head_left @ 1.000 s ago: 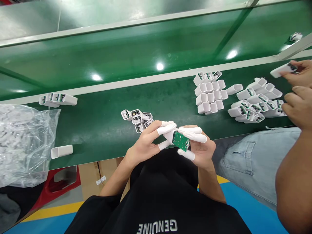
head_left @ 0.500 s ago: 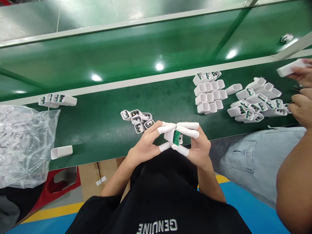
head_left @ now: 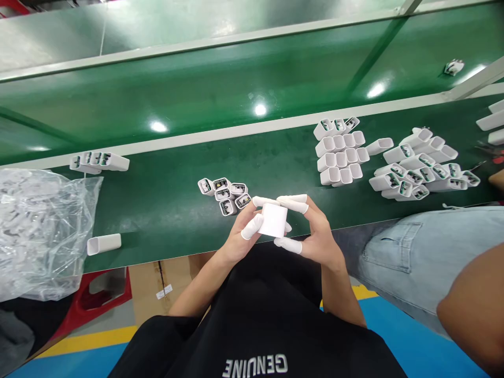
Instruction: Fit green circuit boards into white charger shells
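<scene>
Just white housing (head_left: 273, 220) — both hands (head_left: 240, 239) (head_left: 319, 239) gripping.

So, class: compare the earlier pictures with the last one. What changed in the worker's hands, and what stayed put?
The green circuit board seen earlier has gone out of sight; only the white housing shows, gripped by the left hand and right hand. The co-worker's hands have withdrawn rightward. The housing piles and plastic bag stayed put.

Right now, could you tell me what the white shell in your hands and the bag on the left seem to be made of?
White shell: probably moulded plastic, matte, with smooth flat faces and rounded edges. Bag: thin clear plastic film, crinkled and glossy, its contents showing through.
</scene>
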`<control>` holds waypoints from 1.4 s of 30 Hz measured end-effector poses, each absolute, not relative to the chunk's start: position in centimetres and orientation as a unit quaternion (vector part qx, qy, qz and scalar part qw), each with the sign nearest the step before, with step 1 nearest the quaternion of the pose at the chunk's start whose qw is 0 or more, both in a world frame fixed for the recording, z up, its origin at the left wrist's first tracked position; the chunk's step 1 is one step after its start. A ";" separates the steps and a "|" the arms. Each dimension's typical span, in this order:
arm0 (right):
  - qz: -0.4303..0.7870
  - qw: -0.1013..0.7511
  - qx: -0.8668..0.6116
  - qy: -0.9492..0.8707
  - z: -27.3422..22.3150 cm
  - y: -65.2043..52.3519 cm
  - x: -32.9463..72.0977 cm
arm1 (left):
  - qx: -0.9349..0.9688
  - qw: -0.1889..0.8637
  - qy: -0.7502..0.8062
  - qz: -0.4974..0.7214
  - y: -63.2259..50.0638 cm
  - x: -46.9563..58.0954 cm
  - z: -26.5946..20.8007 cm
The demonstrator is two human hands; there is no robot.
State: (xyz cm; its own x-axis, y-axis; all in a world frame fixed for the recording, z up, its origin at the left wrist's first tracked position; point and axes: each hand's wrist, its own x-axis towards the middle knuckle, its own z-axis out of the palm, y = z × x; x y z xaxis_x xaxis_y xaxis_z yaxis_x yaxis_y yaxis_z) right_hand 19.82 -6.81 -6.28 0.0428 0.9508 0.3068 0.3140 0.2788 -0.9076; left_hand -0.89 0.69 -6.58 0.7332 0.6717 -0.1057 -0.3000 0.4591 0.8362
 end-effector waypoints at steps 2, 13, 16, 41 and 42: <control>0.321 0.513 -0.509 -0.613 -6.4 -6.4 19.7 | 0.458 0.791 0.263 0.309 0.5 -0.9 -6.5; 0.408 0.526 -0.518 -0.537 -7.6 -5.7 19.8 | 0.737 0.541 0.311 0.261 2.3 -2.7 -5.4; 0.410 0.497 -0.521 -0.560 -7.1 -5.4 19.6 | 0.704 0.578 0.307 0.275 2.3 -2.7 -6.1; 0.449 0.496 -0.485 -0.563 -9.3 -3.1 20.0 | 0.511 0.713 0.351 0.327 -0.4 -1.1 -7.5; 0.459 0.491 -0.481 -0.563 -9.3 -3.0 20.2 | 0.496 0.717 0.357 0.335 -0.5 -1.1 -7.6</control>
